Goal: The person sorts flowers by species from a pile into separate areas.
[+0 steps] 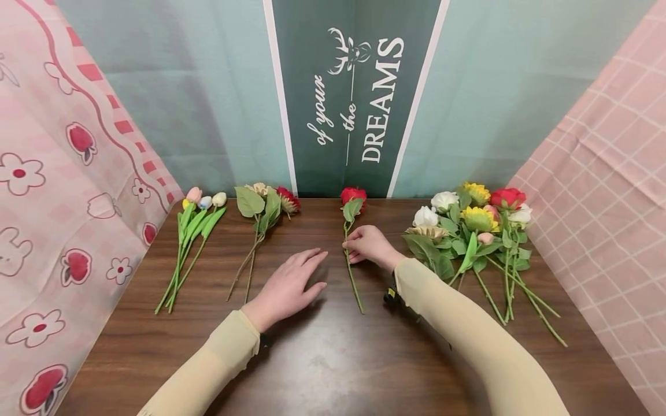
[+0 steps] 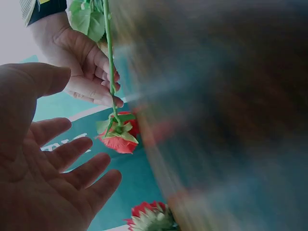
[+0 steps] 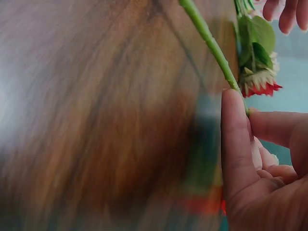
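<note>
A single red rose with a green stem lies over the middle of the table, its bloom toward the back edge. My right hand pinches its stem between thumb and fingertips; the right wrist view shows the stem running up from that pinch. To the left of the rose my left hand hovers over the wood with fingers extended, holding nothing. In the left wrist view its palm faces the rose, fingers spread and apart from it.
Tulips lie at the far left of the wooden table. Beside them are a red flower and a cream one with leaves. A mixed heap with sunflowers and white roses lies right. Curtains stand behind.
</note>
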The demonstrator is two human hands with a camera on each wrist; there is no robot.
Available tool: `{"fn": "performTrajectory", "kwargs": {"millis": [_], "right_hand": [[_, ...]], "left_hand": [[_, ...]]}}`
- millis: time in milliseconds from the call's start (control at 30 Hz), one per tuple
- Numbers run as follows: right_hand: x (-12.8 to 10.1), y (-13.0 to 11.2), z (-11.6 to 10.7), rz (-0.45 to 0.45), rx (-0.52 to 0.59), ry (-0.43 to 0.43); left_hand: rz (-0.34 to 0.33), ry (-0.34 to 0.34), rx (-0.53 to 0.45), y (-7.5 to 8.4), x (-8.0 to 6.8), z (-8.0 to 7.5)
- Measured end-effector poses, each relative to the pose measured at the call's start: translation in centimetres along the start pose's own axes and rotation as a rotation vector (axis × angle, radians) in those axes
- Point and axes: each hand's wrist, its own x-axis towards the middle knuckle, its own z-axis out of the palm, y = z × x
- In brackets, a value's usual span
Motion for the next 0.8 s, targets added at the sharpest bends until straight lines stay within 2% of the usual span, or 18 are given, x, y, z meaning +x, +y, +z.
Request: {"fn": "performTrajectory", "kwargs": {"millis": [233,500,667,800], "right_hand": [[0.6,0.2,1.0,-0.001,-0.065,0.036],[1.0,0.4,1.0,0.003,-0.097,0.094],[-0.1,0.4,0.1,-0.034,-0.085,0.081],[-2.0,0.3,-2.2,-0.118,-0.146,0.11]], "left_hand": [[-0.003,-0.024,-0.024,-0.2,-0.6,0.4],[0.029,-0.023,-0.045,0.2,-0.2,0.6],[0.063,-0.049,0.032,0.5,0.1,1.1],[0.11,-0.08,0.11,1.3,0.9,1.3]]}}
